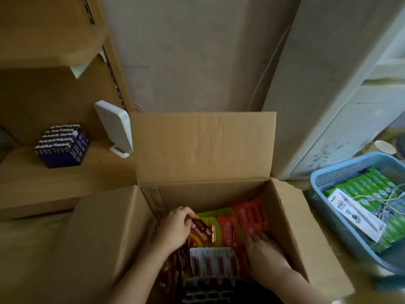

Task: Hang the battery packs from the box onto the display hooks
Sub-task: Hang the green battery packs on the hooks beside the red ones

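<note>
While the left hand (175,226) pinches a brown battery pack (202,230), the right hand (263,249) lies flat on red packs (252,216) beside that grip.

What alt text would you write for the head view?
Inside an open cardboard box of battery packs, the left hand pinches a brown pack and the right hand rests on red packs. A blue basket stands alongside.

Box (203,150): plain brown. Packs (247,220): red, some green-yellow, one grey-white. Basket (324,207): pale blue, mesh-patterned. Cartons (368,185): green. Shelf (54,176): tan. Battery block (62,145): dark blue. Router (114,126): white. Cabinet (324,137): white, faint floral print.
</note>
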`<state>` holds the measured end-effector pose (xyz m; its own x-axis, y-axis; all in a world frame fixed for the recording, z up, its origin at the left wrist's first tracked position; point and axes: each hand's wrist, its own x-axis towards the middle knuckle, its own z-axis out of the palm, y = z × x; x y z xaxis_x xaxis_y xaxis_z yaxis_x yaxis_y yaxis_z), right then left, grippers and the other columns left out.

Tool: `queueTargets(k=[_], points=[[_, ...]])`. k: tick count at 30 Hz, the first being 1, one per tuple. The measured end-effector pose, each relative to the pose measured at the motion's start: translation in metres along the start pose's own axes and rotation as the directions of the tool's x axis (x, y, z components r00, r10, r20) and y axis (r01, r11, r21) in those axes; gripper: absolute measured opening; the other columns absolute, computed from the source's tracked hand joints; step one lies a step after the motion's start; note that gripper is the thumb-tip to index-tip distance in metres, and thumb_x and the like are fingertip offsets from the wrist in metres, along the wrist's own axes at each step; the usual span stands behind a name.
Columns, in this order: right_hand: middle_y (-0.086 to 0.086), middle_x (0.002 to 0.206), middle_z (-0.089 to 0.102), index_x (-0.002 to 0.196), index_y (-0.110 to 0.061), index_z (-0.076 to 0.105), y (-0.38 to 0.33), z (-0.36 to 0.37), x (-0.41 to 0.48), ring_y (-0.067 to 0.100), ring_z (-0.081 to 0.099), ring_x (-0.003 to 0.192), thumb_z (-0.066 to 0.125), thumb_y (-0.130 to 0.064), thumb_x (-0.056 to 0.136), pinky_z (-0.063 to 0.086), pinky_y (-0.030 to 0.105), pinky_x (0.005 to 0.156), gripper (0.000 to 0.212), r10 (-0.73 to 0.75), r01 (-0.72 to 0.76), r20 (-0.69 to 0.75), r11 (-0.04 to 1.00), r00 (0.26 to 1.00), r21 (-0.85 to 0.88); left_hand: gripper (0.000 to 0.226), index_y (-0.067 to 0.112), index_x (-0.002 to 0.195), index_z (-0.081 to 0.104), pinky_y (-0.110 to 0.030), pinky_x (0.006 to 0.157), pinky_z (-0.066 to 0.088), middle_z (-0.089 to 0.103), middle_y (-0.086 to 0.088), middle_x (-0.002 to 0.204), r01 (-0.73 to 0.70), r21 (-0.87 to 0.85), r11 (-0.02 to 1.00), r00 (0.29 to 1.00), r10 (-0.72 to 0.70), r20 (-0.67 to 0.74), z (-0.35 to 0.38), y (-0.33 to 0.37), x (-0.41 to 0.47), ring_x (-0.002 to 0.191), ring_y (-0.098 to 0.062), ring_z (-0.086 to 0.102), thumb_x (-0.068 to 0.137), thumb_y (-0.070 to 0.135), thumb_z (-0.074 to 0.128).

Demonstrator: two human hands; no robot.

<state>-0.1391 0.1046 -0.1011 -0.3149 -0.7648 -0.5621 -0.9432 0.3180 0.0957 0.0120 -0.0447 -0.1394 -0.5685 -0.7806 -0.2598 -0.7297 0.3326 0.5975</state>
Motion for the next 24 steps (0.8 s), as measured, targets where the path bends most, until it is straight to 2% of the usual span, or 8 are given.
queueTargets(k=[3,6,9,12,15,17,20,24], points=[[0.01,0.126,0.056,0.121,-0.009,0.052,0.001,0.003,0.001,0.026,0.049,0.12,0.044,-0.013,0.09,0.034,0.034,0.103,0.032,-0.023,0.022,0.02,1.0,1.0,0.011,0.022,0.017,0.113,0.057,-0.028,0.096,0.039,0.053,0.0,0.122,0.094,0.051,0.994,0.994,-0.097,0.053,0.001,-0.01,0.005,0.115,-0.018,0.05,0.093,0.017,0.047],[0.007,0.114,0.064,0.108,-0.012,0.061,-0.001,-0.003,-0.004,0.025,0.062,0.104,0.046,-0.015,0.091,0.048,0.032,0.087,0.023,-0.053,0.053,0.001,0.995,0.999,0.084,0.028,0.015,0.12,0.054,-0.03,0.1,0.039,0.051,-0.003,0.129,0.154,0.127,0.98,0.981,-0.167,0.099,0.0,-0.015,0.001,0.119,-0.02,0.048,0.095,0.019,0.044],[0.001,0.097,0.067,0.096,-0.016,0.067,0.006,-0.009,-0.005,0.019,0.065,0.092,0.059,-0.029,0.085,0.051,0.026,0.074,0.019,-0.045,0.096,-0.143,0.923,0.989,0.372,0.029,0.012,0.121,0.055,-0.03,0.102,0.04,0.055,-0.005,0.13,0.183,0.101,0.978,0.968,-0.197,0.154,0.002,-0.016,-0.002,0.121,-0.021,0.05,0.095,0.015,0.043],[-0.011,0.08,0.064,0.076,-0.031,0.062,0.016,-0.021,-0.011,0.003,0.06,0.076,0.067,-0.037,0.08,0.041,0.01,0.062,0.009,-0.02,0.246,-0.342,0.734,0.939,0.633,0.029,0.014,0.122,0.054,-0.034,0.104,0.039,0.055,-0.005,0.13,0.201,0.076,0.977,0.963,-0.211,0.168,0.003,-0.015,-0.003,0.121,-0.021,0.05,0.095,0.02,0.045],[-0.008,0.079,0.066,0.078,-0.025,0.061,0.021,-0.037,-0.02,0.001,0.063,0.074,0.065,-0.032,0.082,0.05,0.014,0.064,0.009,0.093,0.381,-0.46,0.431,0.883,0.818,0.034,0.016,0.125,0.051,-0.034,0.103,0.039,0.05,-0.002,0.132,0.165,0.086,0.983,0.977,-0.175,0.124,0.007,-0.009,-0.003,0.123,-0.02,0.047,0.093,0.027,0.049],[-0.004,0.084,0.069,0.084,-0.024,0.063,0.022,-0.046,-0.026,0.005,0.067,0.08,0.064,-0.031,0.081,0.056,0.021,0.066,0.008,0.188,0.43,-0.492,0.291,0.85,0.854,0.037,0.019,0.127,0.049,-0.032,0.103,0.038,0.048,0.003,0.132,0.046,0.123,0.991,0.996,-0.055,0.077,0.011,-0.002,-0.001,0.123,-0.017,0.044,0.091,0.027,0.053],[-0.014,0.082,0.067,0.084,-0.037,0.059,0.026,-0.055,-0.032,-0.003,0.066,0.081,0.065,-0.034,0.078,0.056,0.017,0.065,0.009,0.276,0.464,-0.588,0.403,0.76,0.789,0.051,0.02,0.137,0.039,-0.029,0.111,0.029,0.039,0.005,0.142,-0.125,0.078,0.989,0.981,0.112,0.156,0.022,0.014,0.006,0.132,-0.014,0.033,0.089,0.021,0.057],[-0.016,0.084,0.066,0.088,-0.035,0.06,0.038,-0.058,-0.035,-0.01,0.063,0.081,0.064,-0.034,0.078,0.052,0.009,0.061,0.011,0.306,0.448,-0.592,0.429,0.745,0.785,0.065,0.022,0.144,0.028,-0.036,0.116,0.021,0.031,0.003,0.148,-0.144,0.055,0.988,0.945,0.121,0.303,0.042,0.034,0.019,0.139,-0.018,0.024,0.087,0.024,0.059]])
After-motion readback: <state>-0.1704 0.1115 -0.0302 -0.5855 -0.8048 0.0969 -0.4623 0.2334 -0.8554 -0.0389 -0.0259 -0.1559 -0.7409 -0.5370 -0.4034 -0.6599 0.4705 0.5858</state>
